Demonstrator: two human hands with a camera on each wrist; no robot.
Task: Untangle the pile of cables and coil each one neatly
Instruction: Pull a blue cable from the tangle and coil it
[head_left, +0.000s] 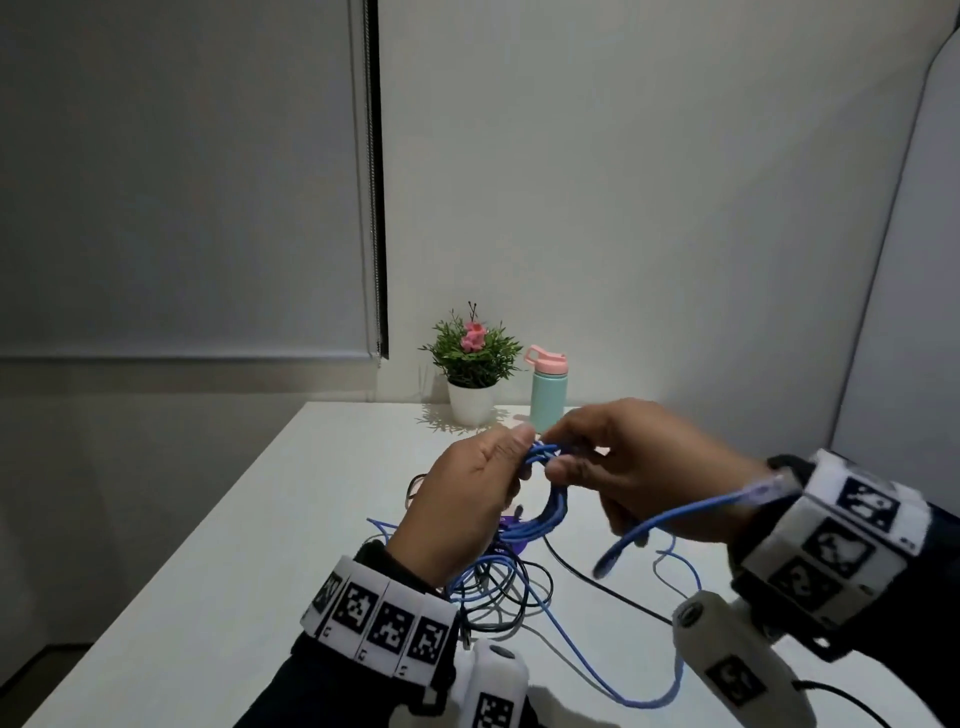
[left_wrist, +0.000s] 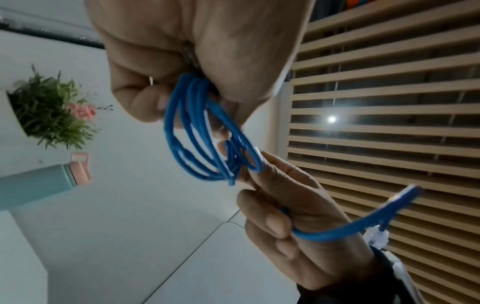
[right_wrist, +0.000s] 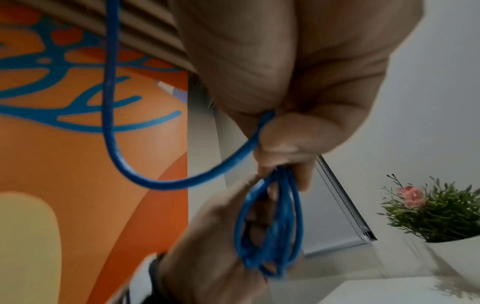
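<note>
A blue cable (head_left: 545, 512) is wound into a small coil (left_wrist: 205, 131) held above the white table (head_left: 291, 519). My left hand (head_left: 467, 493) grips one side of the coil (right_wrist: 270, 230). My right hand (head_left: 639, 467) pinches the coil's other side, and its lower fingers (left_wrist: 275, 222) curl round the loose tail (right_wrist: 124, 156). That tail arcs back toward my right wrist and ends in a clear plug (head_left: 763, 488). Under my hands lies a tangle of black, grey and blue cables (head_left: 498, 587).
A potted plant (head_left: 472, 364) with a pink flower and a mint bottle (head_left: 548, 392) with a pink lid stand at the table's far edge. A black cable (head_left: 608, 587) and a blue cable (head_left: 597, 670) trail across the table to the right.
</note>
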